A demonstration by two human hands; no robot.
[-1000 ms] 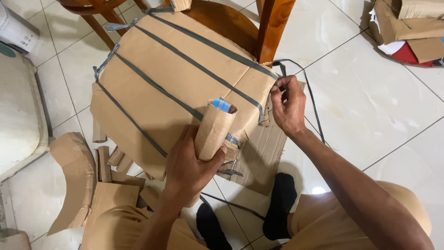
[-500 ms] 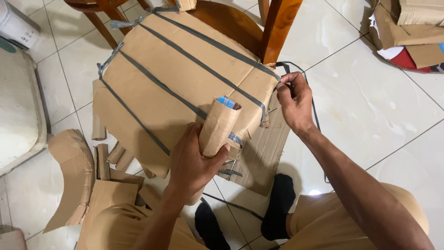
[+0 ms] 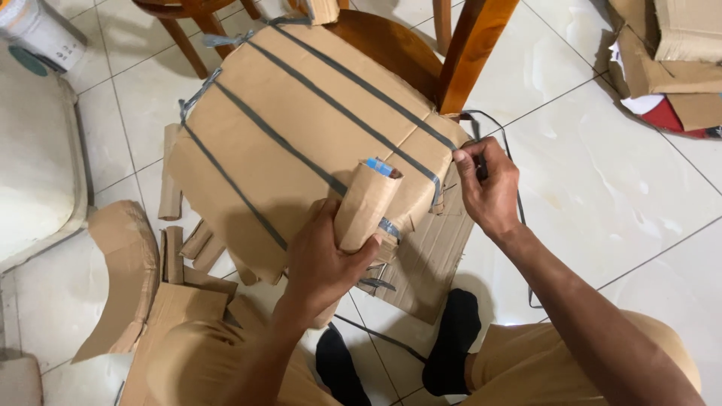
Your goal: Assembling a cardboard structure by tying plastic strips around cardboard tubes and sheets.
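Note:
A big rounded cardboard shell (image 3: 301,128), banded with strips of grey tape, leans against a wooden chair. My left hand (image 3: 323,259) grips a rolled cardboard tube (image 3: 366,203) that sticks out of the shell's near edge; something blue shows in the tube's open top. My right hand (image 3: 489,188) is at the shell's right corner, fingers pinched on a thin black strap (image 3: 516,184) that trails down over the floor tiles.
The wooden chair (image 3: 474,45) stands behind the shell. Cardboard offcuts (image 3: 124,271) lie at the left on the white tiled floor, and a flat corrugated sheet (image 3: 429,256) lies under the shell. More cardboard is piled at top right (image 3: 669,53). My feet in black socks (image 3: 451,338) are below.
My right hand has shifted slightly right and up along the shell's corner with the strap. My left hand keeps its hold on the tube.

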